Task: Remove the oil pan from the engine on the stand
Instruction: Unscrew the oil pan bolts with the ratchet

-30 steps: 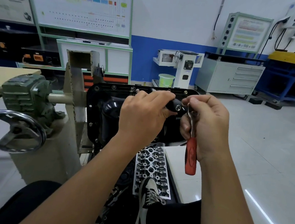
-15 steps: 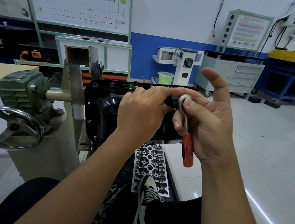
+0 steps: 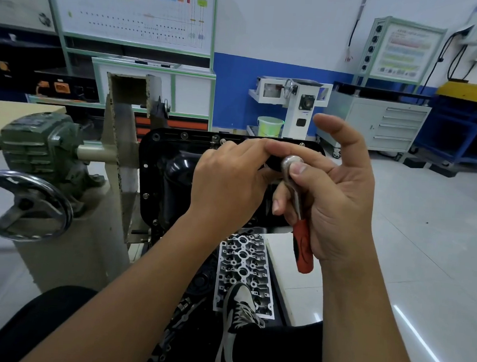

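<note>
The black oil pan (image 3: 164,169) faces me on the engine held by the stand, with bolts along its rim. In front of it my right hand (image 3: 332,205) holds a ratchet wrench (image 3: 300,214) with a red grip, handle pointing down; two fingers curl round the steel shank, a fingertip presses on the round head, and the thumb sticks up. My left hand (image 3: 226,180) grips a dark piece, apparently a socket or extension, at the ratchet head; what it holds is mostly hidden under the fingers.
The beige engine stand (image 3: 119,154) with a green gearbox (image 3: 40,145) and a steel handwheel (image 3: 21,206) stands at the left. A cylinder head (image 3: 243,267) lies on the floor below the pan, beside my shoe (image 3: 239,303). Cabinets line the far wall.
My right hand has loosened from a full grip round the ratchet head; its thumb now points up and a fingertip lies on the head. Both hands have risen slightly in front of the pan.
</note>
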The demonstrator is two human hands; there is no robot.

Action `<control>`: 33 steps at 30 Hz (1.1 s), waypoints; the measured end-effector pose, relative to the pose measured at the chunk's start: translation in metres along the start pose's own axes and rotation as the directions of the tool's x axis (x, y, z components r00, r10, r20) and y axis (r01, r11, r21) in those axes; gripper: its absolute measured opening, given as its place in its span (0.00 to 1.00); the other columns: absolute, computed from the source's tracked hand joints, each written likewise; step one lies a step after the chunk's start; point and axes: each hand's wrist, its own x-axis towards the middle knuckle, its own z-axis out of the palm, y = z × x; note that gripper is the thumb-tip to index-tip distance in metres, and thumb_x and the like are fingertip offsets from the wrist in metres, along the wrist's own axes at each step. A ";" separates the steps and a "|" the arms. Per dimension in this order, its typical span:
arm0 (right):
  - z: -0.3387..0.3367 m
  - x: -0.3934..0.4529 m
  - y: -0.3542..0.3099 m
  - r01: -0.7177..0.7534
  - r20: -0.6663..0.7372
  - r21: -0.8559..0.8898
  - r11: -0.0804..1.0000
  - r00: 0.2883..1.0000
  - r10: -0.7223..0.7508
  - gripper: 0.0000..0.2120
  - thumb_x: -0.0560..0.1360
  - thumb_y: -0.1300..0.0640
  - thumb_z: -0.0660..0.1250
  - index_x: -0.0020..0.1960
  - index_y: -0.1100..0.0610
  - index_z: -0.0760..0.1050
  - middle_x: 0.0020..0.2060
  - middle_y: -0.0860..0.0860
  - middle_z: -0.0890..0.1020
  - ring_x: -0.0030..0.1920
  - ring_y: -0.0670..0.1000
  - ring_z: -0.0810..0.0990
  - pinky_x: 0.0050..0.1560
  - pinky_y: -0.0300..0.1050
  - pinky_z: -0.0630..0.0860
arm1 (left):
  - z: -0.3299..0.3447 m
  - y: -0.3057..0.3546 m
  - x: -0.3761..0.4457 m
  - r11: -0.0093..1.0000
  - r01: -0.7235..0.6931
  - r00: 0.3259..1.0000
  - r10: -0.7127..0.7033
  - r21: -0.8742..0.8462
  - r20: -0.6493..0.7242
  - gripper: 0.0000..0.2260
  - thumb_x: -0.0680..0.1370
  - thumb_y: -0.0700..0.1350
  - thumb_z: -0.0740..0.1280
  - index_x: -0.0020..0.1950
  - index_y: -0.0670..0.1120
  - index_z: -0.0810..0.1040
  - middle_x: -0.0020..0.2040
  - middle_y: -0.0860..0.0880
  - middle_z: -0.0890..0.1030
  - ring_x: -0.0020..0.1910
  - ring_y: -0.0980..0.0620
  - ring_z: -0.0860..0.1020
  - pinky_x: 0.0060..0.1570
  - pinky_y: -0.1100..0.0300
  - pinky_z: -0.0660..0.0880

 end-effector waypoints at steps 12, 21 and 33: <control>0.007 0.000 0.009 0.068 -0.077 0.055 0.996 0.995 -0.064 0.25 0.77 0.70 0.65 0.69 0.50 0.70 0.65 0.61 0.80 0.24 0.57 0.79 0.28 0.44 0.77 | -0.007 0.005 0.003 0.999 0.024 0.998 -0.022 -0.040 0.050 0.19 0.80 0.54 0.60 0.63 0.47 0.83 0.55 0.51 0.86 0.49 0.42 0.82 0.47 0.42 0.75; 0.000 -0.001 0.013 0.009 -0.079 0.046 0.999 0.997 -0.005 0.18 0.74 0.65 0.69 0.62 0.55 0.73 0.61 0.61 0.82 0.25 0.57 0.79 0.25 0.44 0.74 | -0.006 0.002 0.002 0.999 0.020 0.998 -0.018 -0.031 0.056 0.13 0.80 0.48 0.66 0.63 0.47 0.82 0.51 0.52 0.85 0.45 0.43 0.80 0.46 0.42 0.74; -0.016 -0.004 0.011 -0.230 -0.027 -0.516 0.825 0.967 0.253 0.22 0.66 0.62 0.78 0.53 0.46 0.72 0.37 0.55 0.82 0.32 0.63 0.82 0.27 0.56 0.80 | -0.009 0.001 0.008 0.976 0.140 0.990 -0.141 -0.167 0.005 0.10 0.79 0.48 0.64 0.60 0.51 0.78 0.44 0.53 0.82 0.42 0.48 0.80 0.39 0.48 0.77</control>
